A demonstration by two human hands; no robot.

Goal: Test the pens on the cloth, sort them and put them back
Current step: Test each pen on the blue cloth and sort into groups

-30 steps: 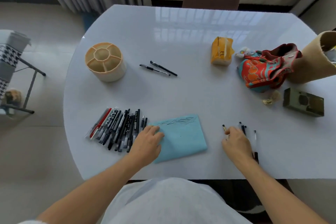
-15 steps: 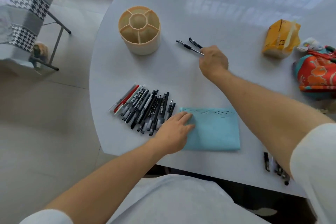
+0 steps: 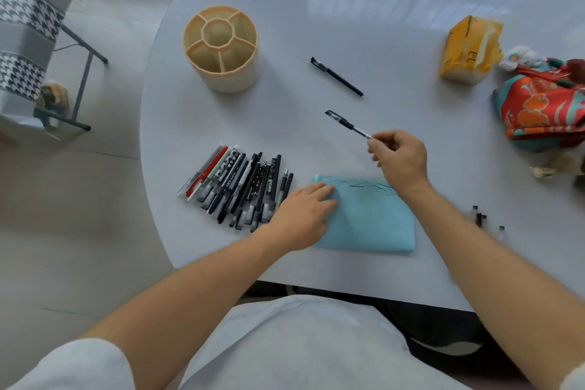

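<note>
Pinched black pen [image 3: 348, 125] by one end in right hand [image 3: 399, 159], barrel sticking up-left from fingers, clear of table [image 3: 395, 25]. Pressed left hand [image 3: 304, 215] flat, fingers straight, on left edge of blue cloth [image 3: 373, 222], just below right-hand grip. Pen row [image 3: 240, 190] just left of left hand.

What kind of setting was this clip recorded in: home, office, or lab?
Probably a home. A glossy white table on a tiled floor carries household odds: a yellow tissue pack, a colourful fabric bag. A houndstooth-covered stand sits alongside.

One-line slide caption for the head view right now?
Right hand lifts a black pen while left hand holds the blue cloth.
</note>
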